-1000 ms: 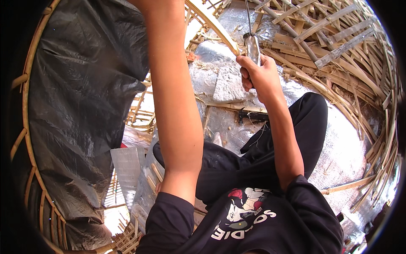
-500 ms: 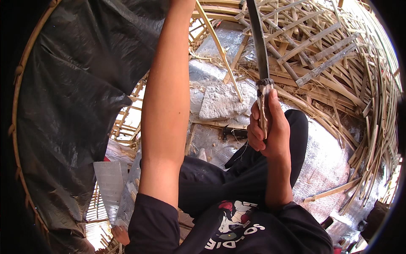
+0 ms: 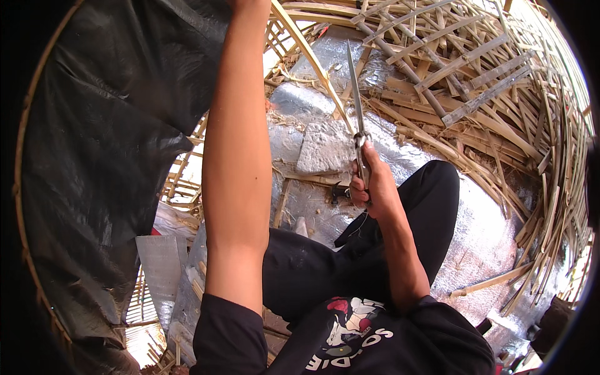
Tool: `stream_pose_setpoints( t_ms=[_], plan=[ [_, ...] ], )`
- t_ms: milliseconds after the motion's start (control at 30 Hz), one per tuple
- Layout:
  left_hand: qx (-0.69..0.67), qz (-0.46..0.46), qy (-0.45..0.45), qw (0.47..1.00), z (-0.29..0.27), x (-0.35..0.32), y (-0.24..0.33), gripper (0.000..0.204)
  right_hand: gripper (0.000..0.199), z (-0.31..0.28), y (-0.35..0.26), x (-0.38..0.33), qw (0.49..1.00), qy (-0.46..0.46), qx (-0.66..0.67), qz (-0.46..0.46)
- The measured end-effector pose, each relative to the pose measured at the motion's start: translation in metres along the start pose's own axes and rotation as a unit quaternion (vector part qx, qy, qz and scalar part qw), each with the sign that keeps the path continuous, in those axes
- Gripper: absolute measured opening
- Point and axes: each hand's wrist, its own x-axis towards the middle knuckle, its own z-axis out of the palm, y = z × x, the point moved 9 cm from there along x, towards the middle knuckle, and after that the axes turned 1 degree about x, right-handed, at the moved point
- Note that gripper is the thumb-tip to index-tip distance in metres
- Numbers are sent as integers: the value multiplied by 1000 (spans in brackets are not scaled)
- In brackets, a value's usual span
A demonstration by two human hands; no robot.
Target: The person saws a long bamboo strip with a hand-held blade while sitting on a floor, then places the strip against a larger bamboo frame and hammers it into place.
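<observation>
A knife [image 3: 359,112] is held upright, blade pointing far, by the right hand [image 3: 378,190], its fingers wrapped around the handle; just beside the blade, a bamboo strip [image 3: 307,53] is slanted. The left hand is cut off from view; its grip cannot be told. A stone block [image 3: 325,149] is set just left of the knife, bamboo slats [image 3: 475,84] are heaped far right, and the left is blocked by black sheeting [image 3: 106,137].

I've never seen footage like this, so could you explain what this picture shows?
No machine: a person's bare arms, filmed from above by a head-worn fisheye camera that bends straight edges. The right hand holds a long, grey-bladed metal knife pointing away from the body. The left hand is past the top edge. A pale bamboo strip slants near the knife. On the silvery, shiny sheet lie a rough, pale grey stone block and, rightward, heaped tan bamboo strips.
</observation>
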Motion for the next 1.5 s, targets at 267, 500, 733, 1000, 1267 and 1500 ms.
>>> stream_pose_setpoints(
  t_ms=[267, 500, 733, 1000, 1267, 1500],
  plan=[
    [47, 58, 24, 997, 17, -15, 33, 54, 62, 70, -55, -31, 974, -48, -96, -198],
    [67, 2, 0, 998, 7, -24, 36, 55, 58, -2, 12, 21, 1000, 26, -11, -2],
    [87, 0, 3, 996, 16, -26, 38, 51, 62, 56, -42, -24, 988, -59, -63, -126],
    [204, 82, 8, 975, 24, -48, 68, 57, 61, 46, -19, 12, 989, -79, -82, -97],
    [109, 30, 36, 993, -19, -23, 50, 51, 61, 44, -31, -7, 993, -61, -32, -97],
    [88, 22, 10, 996, -9, -47, 56, 47, 61, 61, -37, -2, 977, -88, -110, -158]
  ],
)
